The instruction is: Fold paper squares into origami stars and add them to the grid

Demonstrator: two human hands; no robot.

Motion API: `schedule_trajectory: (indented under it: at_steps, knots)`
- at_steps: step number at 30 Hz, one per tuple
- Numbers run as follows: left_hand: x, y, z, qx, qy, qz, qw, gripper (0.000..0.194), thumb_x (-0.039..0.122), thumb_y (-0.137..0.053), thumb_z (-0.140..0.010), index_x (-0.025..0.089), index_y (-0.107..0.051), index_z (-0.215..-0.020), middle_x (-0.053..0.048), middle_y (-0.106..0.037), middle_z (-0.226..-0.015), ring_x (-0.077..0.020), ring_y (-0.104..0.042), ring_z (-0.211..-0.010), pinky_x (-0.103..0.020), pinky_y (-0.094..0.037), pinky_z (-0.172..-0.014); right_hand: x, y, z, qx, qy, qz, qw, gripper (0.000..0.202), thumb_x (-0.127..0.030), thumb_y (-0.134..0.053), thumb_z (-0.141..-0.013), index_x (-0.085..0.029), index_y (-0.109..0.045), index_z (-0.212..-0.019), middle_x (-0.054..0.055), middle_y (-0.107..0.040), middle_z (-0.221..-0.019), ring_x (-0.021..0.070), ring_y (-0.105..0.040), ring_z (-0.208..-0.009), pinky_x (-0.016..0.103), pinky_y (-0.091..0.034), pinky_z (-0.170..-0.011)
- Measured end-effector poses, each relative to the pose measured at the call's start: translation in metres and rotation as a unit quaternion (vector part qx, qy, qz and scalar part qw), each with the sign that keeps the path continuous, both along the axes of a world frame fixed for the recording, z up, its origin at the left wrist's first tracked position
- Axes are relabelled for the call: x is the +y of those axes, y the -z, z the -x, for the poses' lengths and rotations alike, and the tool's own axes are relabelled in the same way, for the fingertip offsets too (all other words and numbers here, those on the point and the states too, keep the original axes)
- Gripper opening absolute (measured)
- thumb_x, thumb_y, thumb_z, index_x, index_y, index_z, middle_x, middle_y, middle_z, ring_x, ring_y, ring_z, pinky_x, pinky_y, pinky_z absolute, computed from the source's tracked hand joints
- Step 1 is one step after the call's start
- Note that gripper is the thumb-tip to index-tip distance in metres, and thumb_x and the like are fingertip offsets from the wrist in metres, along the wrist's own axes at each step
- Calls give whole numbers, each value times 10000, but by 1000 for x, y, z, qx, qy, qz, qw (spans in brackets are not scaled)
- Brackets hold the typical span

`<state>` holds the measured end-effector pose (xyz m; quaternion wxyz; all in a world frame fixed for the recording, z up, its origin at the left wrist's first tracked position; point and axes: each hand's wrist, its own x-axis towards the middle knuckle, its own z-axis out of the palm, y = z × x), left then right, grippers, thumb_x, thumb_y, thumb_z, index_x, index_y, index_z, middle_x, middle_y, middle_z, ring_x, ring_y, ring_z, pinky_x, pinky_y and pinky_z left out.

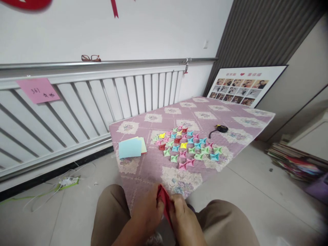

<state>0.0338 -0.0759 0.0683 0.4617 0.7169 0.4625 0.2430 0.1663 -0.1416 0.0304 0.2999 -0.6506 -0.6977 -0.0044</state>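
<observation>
A red sheet of paper (165,201), partly folded, is held between both hands just in front of the table's near edge. My left hand (150,208) grips its left side, with the thumb pressed on the paper. On the right side, my right hand (180,210) is closed on the same paper. The lower part of the sheet is partly hidden by the fingers. Beyond the hands, several small folded paper pieces (183,145) in pink, green, blue, yellow and red stand in rows. A stack of coloured paper sheets (130,148), light blue on top, lies to their left.
A flowered tablecloth (151,164) covers the table. A black tape measure (221,128) lies at its right. Behind is a white radiator (123,92) with a pink note (38,91); glasses (91,58) rest on the pipe. A power strip (69,182) is on the floor.
</observation>
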Motion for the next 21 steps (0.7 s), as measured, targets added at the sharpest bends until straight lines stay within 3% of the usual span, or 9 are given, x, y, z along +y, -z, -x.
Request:
schedule_trajectory:
  at_steps: [5,11,21]
  knots:
    - [2,4,2,63,15,-61,996,268,180,-474,-770,219,-598,-1004,-67,-655,-890,-239,-570,-815,-314,-363,-753,0,-4,-2,-71,-25,67,995,431,-2,-432,-748,-206,-515,-1118,59,-623,-947,160,-673,-644,218,-483,-550]
    - [3,3,1,97,43,-76,991,342,184,-435,-805,220,-591,-1108,-78,-664,-993,-250,-567,-890,-331,-356,-812,5,-8,-1,-72,-42,133,988,357,7,-496,-764,-204,-607,-1030,57,-610,-911,176,-660,-799,223,-492,-690]
    - [0,7,-1,108,60,-100,987,396,185,-423,-820,200,-575,-1185,-108,-650,-1077,-277,-572,-963,-358,-359,-875,7,-5,1,-18,-12,145,989,310,-5,-489,-775,-200,-645,-958,55,-612,-870,171,-644,-736,228,-460,-662]
